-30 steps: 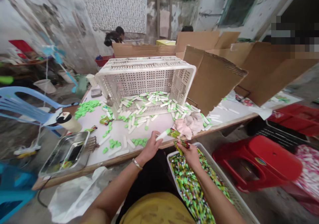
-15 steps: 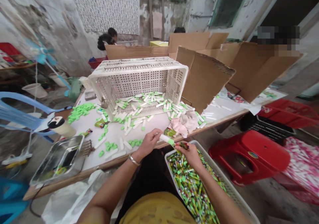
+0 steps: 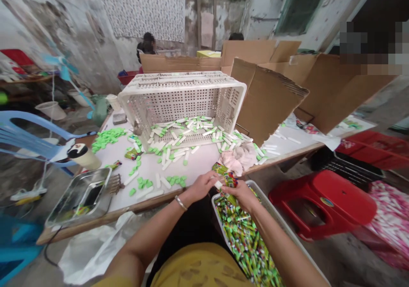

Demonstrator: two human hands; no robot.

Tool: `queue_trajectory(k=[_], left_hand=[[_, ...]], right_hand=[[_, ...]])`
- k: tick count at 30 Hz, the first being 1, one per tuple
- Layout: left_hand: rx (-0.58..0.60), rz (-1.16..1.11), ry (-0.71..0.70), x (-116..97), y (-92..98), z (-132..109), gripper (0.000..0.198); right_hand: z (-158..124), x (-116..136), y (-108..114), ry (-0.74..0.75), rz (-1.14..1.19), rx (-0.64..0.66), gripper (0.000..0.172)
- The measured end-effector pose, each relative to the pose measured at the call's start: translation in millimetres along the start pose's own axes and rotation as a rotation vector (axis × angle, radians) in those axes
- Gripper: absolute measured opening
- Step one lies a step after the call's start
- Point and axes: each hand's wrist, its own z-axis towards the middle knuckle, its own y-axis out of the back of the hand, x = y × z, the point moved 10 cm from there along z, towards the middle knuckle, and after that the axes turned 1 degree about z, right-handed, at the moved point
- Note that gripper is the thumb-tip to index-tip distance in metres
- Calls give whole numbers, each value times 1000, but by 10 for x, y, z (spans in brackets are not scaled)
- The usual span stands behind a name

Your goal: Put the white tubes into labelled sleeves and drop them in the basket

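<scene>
The left hand [image 3: 200,187] and right hand [image 3: 240,195] hold a white tube [image 3: 218,185] together past the worktop's [image 3: 105,212] edge, over a basket [image 3: 275,219].

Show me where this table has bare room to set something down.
Bare white tabletop shows between the white plastic crate and the left hand. A smaller patch lies past the cardboard flap, among loose tubes. Crowded: in front of the crate's mouth, white tubes and green caps lie thick.

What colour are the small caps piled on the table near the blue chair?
The caps are bright green; the head view shows them best.
</scene>
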Motion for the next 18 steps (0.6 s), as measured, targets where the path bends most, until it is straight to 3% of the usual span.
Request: queue_trajectory(k=[3, 8, 10, 15, 18], left_hand=[[1, -53, 14, 43, -129, -52, 23], [-163, -26, 107, 146, 9, -100, 25], [-151, 5, 73, 87, -35, -98, 26], [-57, 54, 12, 45, -419, -48, 27], [-5, 16, 73, 231, -730, 35, 30]], right_hand=[[20, 5, -41, 10, 26, 36, 31], [4, -57, 82, -56, -105, 28, 34], [-16, 0, 128, -24, -163, 15, 34], [-122, 74, 214, 25, -298, 44, 35], [-194, -62, 647, -60, -291, -104, 31]])
